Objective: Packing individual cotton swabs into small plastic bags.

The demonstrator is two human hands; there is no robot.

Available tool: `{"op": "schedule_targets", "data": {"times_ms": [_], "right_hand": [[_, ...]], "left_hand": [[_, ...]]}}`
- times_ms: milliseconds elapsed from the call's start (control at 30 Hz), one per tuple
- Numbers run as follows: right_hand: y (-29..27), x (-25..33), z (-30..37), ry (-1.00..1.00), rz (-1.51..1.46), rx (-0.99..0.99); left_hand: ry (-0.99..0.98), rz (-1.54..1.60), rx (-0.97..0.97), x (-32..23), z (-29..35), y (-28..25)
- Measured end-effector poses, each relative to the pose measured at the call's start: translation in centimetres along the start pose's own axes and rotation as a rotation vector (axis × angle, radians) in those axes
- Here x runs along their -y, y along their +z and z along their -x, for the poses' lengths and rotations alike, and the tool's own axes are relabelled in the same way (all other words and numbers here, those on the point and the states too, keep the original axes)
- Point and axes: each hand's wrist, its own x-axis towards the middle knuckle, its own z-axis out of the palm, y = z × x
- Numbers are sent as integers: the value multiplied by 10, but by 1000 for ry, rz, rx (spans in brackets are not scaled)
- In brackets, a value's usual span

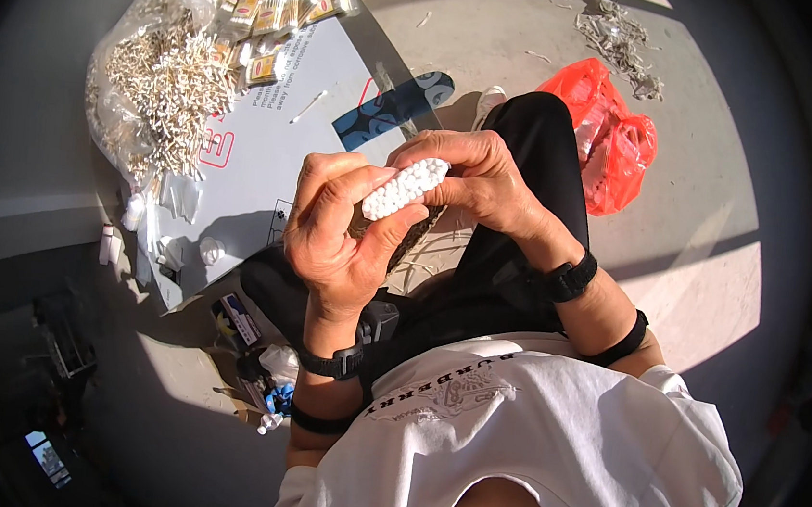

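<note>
My left hand (340, 233) and my right hand (475, 178) meet in front of me around a tight bundle of thin white sticks (404, 188), whose round white ends face up. The left thumb and fingers wrap the bundle from the left. My right fingers curl over its upper right end. Under the bundle sits something dark (414, 238), mostly hidden by both hands. Both wrists wear black bands. I sit on the ground with a black-trousered leg (529, 168) stretched out ahead.
A grey cardboard sheet (270, 155) lies ahead on the left. On it rest a clear bag with a heap of loose white sticks (155, 87) and several small yellow packets (273, 5). A red plastic bag (609, 141) lies on the right; scraps (618, 35) beyond.
</note>
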Motion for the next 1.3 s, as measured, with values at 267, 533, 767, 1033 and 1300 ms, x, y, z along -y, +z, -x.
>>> {"op": "schedule_targets", "data": {"times_ms": [267, 533, 767, 1033, 1300], "right_hand": [[6, -3, -3, -29, -66, 3], [2, -7, -1, 10, -49, 37], [8, -3, -2, -40, -10, 5], [4, -6, 0, -8, -77, 19], [3, -4, 0, -10, -19, -9]], "left_hand": [[31, -13, 1, 5, 5, 7], [26, 17, -32, 0, 0, 11], [75, -43, -37, 5, 3, 13], [-45, 35, -2, 0, 1, 15], [-32, 55, 21, -2, 0, 12]]}}
